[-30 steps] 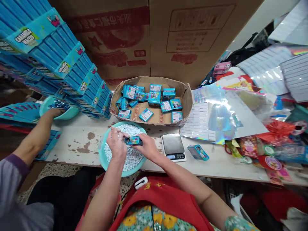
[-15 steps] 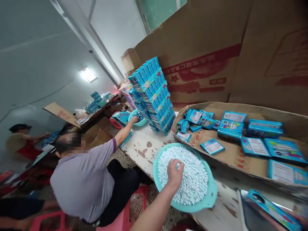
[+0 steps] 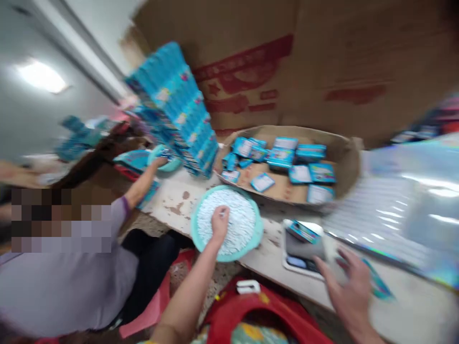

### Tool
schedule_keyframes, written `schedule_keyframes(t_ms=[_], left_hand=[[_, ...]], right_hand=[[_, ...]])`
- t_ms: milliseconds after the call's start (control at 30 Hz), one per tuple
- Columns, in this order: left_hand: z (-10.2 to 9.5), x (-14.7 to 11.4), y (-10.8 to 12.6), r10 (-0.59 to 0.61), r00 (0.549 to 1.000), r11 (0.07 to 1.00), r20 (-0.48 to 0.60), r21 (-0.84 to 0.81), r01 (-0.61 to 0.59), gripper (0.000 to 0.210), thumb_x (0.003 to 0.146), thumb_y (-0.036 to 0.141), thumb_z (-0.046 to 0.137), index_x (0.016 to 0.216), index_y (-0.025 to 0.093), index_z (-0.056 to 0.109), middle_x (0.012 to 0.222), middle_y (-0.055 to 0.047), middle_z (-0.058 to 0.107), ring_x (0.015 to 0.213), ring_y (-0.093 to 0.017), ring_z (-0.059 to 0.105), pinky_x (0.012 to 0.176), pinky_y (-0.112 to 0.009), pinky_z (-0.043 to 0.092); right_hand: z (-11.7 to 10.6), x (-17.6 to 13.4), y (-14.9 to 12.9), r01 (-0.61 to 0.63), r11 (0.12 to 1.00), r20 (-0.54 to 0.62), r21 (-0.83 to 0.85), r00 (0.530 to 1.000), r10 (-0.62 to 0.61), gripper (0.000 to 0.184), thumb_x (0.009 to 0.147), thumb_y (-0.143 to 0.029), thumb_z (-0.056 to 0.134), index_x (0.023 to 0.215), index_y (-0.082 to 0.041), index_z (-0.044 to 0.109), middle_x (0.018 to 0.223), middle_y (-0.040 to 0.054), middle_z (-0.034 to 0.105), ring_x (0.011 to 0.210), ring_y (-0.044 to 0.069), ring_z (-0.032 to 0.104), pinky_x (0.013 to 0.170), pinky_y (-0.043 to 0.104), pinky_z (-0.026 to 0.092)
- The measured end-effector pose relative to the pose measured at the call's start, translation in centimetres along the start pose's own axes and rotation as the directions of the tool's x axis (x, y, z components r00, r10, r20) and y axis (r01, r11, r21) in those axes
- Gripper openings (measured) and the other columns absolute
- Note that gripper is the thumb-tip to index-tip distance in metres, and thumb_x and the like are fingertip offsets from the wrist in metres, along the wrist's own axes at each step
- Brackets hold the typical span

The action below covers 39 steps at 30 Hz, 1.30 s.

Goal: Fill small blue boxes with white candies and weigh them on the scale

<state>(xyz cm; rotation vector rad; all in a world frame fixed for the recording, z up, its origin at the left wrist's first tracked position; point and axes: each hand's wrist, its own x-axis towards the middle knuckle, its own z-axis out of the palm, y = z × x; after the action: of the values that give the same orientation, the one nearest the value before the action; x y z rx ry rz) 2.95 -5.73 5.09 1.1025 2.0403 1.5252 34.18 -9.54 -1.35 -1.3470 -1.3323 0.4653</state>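
Note:
My left hand is closed in a pinch over a turquoise basin full of small white pellets; what its fingers hold is too small to make out. My right hand is spread open beside a flat white-rimmed scale with a dark plate and a small display. On that scale lies a blue printed box, apart from my fingers. Just right of the same hand, a flat blue piece, blurred, rests on the table.
A cardboard tray behind the basin holds several blue boxes. Tall stacked blue boxes stand to its left. Shiny plastic film covers the right side. A co-worker sits at the left, one hand in another basin.
My view has swung right and back. The blue box that my right hand held near the scale now lies on it, and that hand is open. My left hand stays closed over the pellets.

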Motion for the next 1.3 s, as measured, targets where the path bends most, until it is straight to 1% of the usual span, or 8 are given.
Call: schedule_keyframes(t_ms=[167,367,733,900,1033,1133,1200,1300], left_hand=[[2.0,1.3,-1.6,-0.049,0.994,0.997,0.092,-0.046,0.054,0.004,0.074,0.019,0.063,0.077,0.016,0.064,0.079,0.000,0.062,0.084,-0.017,0.052,0.091,-0.032,0.037],[4.0,1.0,-2.8,0.031,0.997,0.999,0.074,0.014,-0.032,0.021,0.073,0.033,0.065,0.083,0.015,0.066,0.076,-0.001,0.064,0.075,-0.016,0.056,0.075,-0.028,0.043],[7.8,-0.8,0.7,0.130,0.959,0.985,0.250,0.079,-0.154,0.024,0.078,0.040,0.059,0.086,0.018,0.064,0.083,-0.002,0.064,0.080,-0.016,0.059,0.078,-0.029,0.047],[10.1,-2.3,2.2,0.262,0.822,0.924,0.505,0.113,-0.365,0.026,0.082,0.035,0.056,0.103,0.019,0.061,0.101,-0.006,0.063,0.092,-0.019,0.060,0.084,-0.033,0.049],[13.9,-3.1,2.5,0.415,0.489,0.751,0.767,0.014,-0.660,0.053,0.076,0.029,0.067,0.126,0.022,0.051,0.128,-0.010,0.052,0.120,-0.025,0.047,0.101,-0.042,0.039],[16.8,-3.3,2.1,0.351,0.278,0.734,0.894,-0.077,-0.675,0.050,0.074,0.025,0.068,0.122,0.023,0.054,0.126,-0.009,0.054,0.119,-0.026,0.048,0.101,-0.042,0.039],[17.7,-3.5,1.9,0.294,0.279,0.808,0.914,-0.082,-0.583,0.039,0.076,0.026,0.067,0.114,0.022,0.059,0.113,-0.008,0.060,0.107,-0.024,0.055,0.094,-0.039,0.043],[16.4,-3.9,2.3,0.270,0.378,0.924,0.886,-0.127,-0.361,0.042,0.071,0.031,0.072,0.110,0.023,0.062,0.106,-0.005,0.061,0.099,-0.022,0.058,0.090,-0.035,0.044]], right_hand=[[-4.6,-1.5,0.1,0.035,0.963,-0.052,-0.267,0.997,-0.051,0.041,0.082,-0.033,0.062,0.121,-0.022,0.052,0.113,0.0123,0.056,0.105,0.026,0.054,0.077,0.043,0.054],[-9.4,-2.1,3.2,-0.158,0.903,-0.287,-0.399,0.957,0.041,0.041,0.082,-0.035,0.063,0.117,-0.017,0.055,0.115,0.0146,0.055,0.109,0.026,0.051,0.083,0.043,0.051],[-10.4,-3.8,5.9,-0.336,0.894,-0.342,-0.297,0.911,0.229,0.041,0.083,-0.045,0.057,0.114,-0.017,0.057,0.114,0.0133,0.055,0.106,0.026,0.052,0.082,0.044,0.050],[-9.9,-3.7,6.3,-0.346,0.895,-0.328,-0.280,0.911,0.250,0.038,0.087,-0.043,0.053,0.114,-0.017,0.057,0.113,0.0132,0.055,0.104,0.025,0.053,0.084,0.045,0.050],[-8.7,-3.1,5.4,-0.263,0.910,-0.322,-0.321,0.934,0.156,0.037,0.086,-0.039,0.056,0.115,-0.017,0.056,0.112,0.0133,0.056,0.105,0.025,0.052,0.083,0.044,0.050],[-6.5,-1.8,4.2,-0.112,0.949,-0.212,-0.296,0.976,0.049,0.036,0.085,-0.034,0.060,0.117,-0.019,0.055,0.109,0.0117,0.056,0.102,0.024,0.054,0.081,0.041,0.052],[-4.4,-0.4,3.3,-0.039,0.970,-0.090,-0.239,0.996,0.018,0.042,0.083,-0.034,0.062,0.122,-0.020,0.051,0.113,0.0118,0.055,0.105,0.024,0.054,0.083,0.041,0.052],[-1.0,2.6,1.4,-0.035,0.981,0.119,-0.189,0.991,0.058,0.061,0.078,-0.041,0.067,0.130,-0.019,0.043,0.126,0.0144,0.051,0.115,0.028,0.050,0.091,0.045,0.048]])
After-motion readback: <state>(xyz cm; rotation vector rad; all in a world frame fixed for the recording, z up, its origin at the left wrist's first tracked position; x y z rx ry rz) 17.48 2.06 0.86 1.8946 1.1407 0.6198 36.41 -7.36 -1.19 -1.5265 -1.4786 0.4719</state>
